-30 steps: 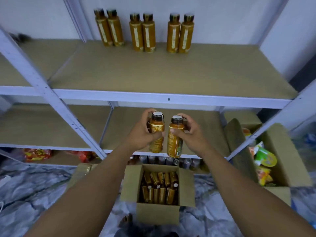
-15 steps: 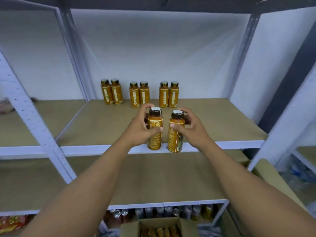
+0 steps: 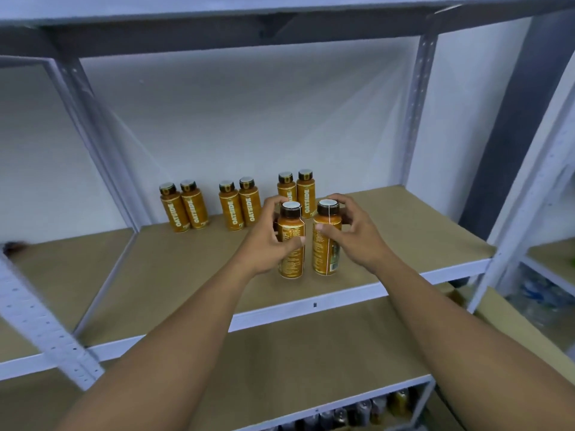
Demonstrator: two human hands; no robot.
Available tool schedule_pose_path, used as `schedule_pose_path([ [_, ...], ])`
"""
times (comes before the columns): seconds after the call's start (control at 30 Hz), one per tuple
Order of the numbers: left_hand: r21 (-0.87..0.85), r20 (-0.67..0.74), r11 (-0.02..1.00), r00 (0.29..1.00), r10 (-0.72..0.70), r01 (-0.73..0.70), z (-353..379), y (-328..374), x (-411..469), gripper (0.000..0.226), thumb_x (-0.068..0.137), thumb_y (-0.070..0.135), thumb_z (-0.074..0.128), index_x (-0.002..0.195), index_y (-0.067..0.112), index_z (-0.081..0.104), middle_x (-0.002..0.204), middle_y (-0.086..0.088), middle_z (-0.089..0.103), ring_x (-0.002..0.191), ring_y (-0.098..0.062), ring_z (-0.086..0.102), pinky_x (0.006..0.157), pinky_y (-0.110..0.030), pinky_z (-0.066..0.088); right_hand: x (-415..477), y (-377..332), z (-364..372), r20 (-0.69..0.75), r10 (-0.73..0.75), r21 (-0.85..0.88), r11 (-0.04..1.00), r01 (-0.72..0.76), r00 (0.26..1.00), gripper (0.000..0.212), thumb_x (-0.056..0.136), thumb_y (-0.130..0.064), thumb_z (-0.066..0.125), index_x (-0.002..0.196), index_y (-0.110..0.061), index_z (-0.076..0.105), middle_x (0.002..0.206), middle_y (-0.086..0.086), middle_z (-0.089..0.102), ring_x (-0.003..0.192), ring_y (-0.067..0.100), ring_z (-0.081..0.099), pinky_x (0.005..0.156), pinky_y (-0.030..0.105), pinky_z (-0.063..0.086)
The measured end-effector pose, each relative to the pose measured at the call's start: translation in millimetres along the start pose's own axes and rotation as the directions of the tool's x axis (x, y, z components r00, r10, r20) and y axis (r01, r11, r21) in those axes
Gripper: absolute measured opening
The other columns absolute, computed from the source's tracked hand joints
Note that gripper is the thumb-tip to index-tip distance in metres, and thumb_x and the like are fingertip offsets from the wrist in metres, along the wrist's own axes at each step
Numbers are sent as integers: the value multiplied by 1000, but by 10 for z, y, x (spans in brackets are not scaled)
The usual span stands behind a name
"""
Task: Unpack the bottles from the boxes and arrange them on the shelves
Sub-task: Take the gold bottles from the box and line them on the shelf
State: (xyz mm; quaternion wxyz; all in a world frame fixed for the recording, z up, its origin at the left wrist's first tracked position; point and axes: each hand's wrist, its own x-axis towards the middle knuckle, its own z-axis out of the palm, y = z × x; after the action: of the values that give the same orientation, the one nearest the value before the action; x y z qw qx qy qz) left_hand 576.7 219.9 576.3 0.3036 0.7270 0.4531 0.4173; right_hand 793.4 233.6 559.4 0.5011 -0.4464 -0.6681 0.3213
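Note:
My left hand [image 3: 267, 241] grips an amber bottle with a dark cap [image 3: 291, 262], upright, over the front part of the shelf board [image 3: 193, 272]. My right hand [image 3: 354, 236] grips a second amber bottle [image 3: 326, 256] right beside it. Both bottles hang side by side just above or at the board; I cannot tell if they touch it. Several more amber bottles stand in pairs along the back wall: a left pair [image 3: 183, 208], a middle pair [image 3: 239, 204] and a right pair [image 3: 298, 191], partly hidden behind my hands.
Grey metal uprights [image 3: 415, 119] frame the bay, and the shelf above [image 3: 280, 23] overhangs it. A lower board [image 3: 311, 362] lies beneath, with cans [image 3: 357, 412] on the level under that. Another rack [image 3: 547, 269] stands at the right.
Both hands lifted the two bottles from above the box up and forward over the upper shelf. My view tilted upward, so the box has left the frame.

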Motion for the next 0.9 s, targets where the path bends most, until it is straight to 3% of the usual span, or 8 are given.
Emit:
schedule_pose_path([
  [0.1, 10, -10, 1000, 1000, -27, 27, 159, -55, 235, 78, 85, 20, 82, 141, 40, 32, 125, 17, 59, 110, 9, 59, 89, -19, 49, 211, 161, -152, 2, 13, -1, 1000, -13, 1000, 62, 86, -32, 80, 138, -39, 48, 129, -9, 62, 123, 7, 55, 100, 33, 50],
  [0.37, 47, -82, 993, 992, -100, 104, 660, -113, 964, 77, 85, 19, 82, 127, 60, 31, 118, 22, 63, 113, 2, 61, 102, -39, 52, 852, 632, -711, 80, 52, -35, 998, -50, 995, 61, 85, -32, 81, 136, -43, 48, 128, -5, 63, 120, 13, 58, 102, 39, 51],
  [0.5, 55, -102, 987, 984, -146, 152, 895, -103, 1334, 80, 85, 23, 81, 140, 45, 28, 127, 15, 63, 120, -7, 60, 104, -42, 50, 1159, 848, -985, 111, 51, -41, 998, -46, 993, 60, 84, -32, 82, 133, -44, 49, 122, -10, 66, 117, 11, 61, 104, 45, 51],
  [0.57, 58, -112, 984, 981, -161, 168, 1002, -105, 1487, 80, 86, 22, 80, 144, 40, 27, 126, 17, 64, 116, 0, 60, 102, -36, 49, 1291, 959, -1108, 122, 49, -43, 998, -44, 991, 60, 83, -31, 82, 132, -45, 49, 120, -13, 67, 116, 9, 62, 104, 47, 51],
  [0.63, 56, -114, 983, 979, -169, 176, 1104, -115, 1629, 79, 86, 19, 80, 142, 39, 28, 122, 19, 66, 114, 3, 60, 101, -34, 49, 1409, 1055, -1216, 133, 55, -48, 998, -49, 990, 59, 83, -32, 81, 131, -47, 49, 120, -13, 67, 115, 9, 62, 104, 47, 51],
  [0.9, 96, -147, 968, 965, -217, 232, 1400, -220, 2093, 79, 84, 14, 82, 140, 38, 31, 123, 15, 59, 115, -12, 60, 100, -39, 52, 1837, 1355, -1457, 167, 84, -82, 994, -71, 982, 60, 85, -33, 80, 133, -45, 46, 128, -7, 65, 120, 16, 60, 105, 48, 50],
])
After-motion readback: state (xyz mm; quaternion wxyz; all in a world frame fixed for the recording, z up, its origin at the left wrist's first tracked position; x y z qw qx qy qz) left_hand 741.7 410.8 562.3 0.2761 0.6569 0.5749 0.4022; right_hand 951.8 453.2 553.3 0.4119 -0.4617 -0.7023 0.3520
